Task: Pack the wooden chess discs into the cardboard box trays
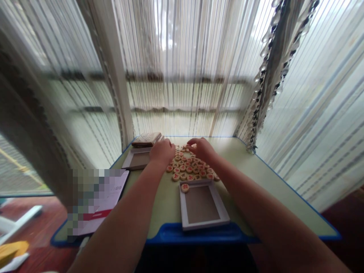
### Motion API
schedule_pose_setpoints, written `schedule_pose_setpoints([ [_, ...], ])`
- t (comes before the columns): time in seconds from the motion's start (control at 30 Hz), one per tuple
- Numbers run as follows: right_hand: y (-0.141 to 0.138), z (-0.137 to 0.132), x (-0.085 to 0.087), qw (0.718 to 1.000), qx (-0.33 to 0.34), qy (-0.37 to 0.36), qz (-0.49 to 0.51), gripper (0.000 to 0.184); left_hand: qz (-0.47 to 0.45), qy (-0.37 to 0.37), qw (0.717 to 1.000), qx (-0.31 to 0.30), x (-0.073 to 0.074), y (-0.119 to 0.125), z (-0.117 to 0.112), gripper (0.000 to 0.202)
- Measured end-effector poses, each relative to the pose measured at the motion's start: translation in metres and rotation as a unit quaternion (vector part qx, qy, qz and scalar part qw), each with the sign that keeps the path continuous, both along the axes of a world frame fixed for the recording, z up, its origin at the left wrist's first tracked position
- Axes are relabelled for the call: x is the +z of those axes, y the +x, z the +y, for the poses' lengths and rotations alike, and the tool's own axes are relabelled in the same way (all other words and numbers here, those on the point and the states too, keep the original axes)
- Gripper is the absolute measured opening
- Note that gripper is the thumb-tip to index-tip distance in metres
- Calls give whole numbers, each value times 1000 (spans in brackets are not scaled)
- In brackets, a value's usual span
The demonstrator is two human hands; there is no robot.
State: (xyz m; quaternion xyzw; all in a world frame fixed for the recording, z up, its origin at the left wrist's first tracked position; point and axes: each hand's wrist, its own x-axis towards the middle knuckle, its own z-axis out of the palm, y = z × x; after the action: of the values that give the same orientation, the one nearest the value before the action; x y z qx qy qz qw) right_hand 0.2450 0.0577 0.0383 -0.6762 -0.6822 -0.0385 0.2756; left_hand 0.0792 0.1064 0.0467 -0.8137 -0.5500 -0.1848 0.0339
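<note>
Round wooden Chinese chess pieces [189, 169] with red and dark characters lie spread in a cluster on the light green table. At the cluster's far left edge is my left hand [162, 152], its fingers curled in; whatever they hold, if anything, is hidden. My right hand [202, 149] hovers over or touches the far right pieces, fingers bent and apart from the thumb. Closest to me lies a shallow open box half [223, 206] with a white rim, and one red-marked chess piece [185, 188] rests in its far left corner.
A second shallow box half [131, 159] lies left of my left hand, with a pale wallet-like item [148, 139] behind it. A tablet or phone [113, 195], partly pixelated, sits at the left edge. Striped sheer curtains [182, 68] hang beyond the blue-edged table [270, 197].
</note>
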Motion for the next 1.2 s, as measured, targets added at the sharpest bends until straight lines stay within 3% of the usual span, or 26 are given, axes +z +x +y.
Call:
schedule_pose_setpoints([
  [0.13,1,-37,17,989,128,-51,47,27,24,-31,999,-34,9,-5,-3,39],
  [0.3,-5,-88,2,990,135,-23,27,15,103,-98,976,-166,24,-9,-24,32],
  [0.37,-9,-97,-7,991,129,-14,36,14,117,-172,954,-218,28,-11,-31,28],
  [0.5,-14,-98,-12,988,147,-39,40,28,75,-346,881,-312,24,-15,-32,26],
  [0.67,-12,-104,-2,977,199,-65,33,27,85,-405,834,-365,15,-14,-25,26],
  [0.77,-11,-112,3,972,216,-68,59,35,101,-420,830,-353,14,-14,-27,29],
  [0.93,-16,-115,0,970,221,-104,13,18,123,-415,830,-352,16,-16,-28,25],
  [1.2,-26,-119,-2,968,219,-110,-46,15,115,-386,841,-362,11,-14,-26,22],
])
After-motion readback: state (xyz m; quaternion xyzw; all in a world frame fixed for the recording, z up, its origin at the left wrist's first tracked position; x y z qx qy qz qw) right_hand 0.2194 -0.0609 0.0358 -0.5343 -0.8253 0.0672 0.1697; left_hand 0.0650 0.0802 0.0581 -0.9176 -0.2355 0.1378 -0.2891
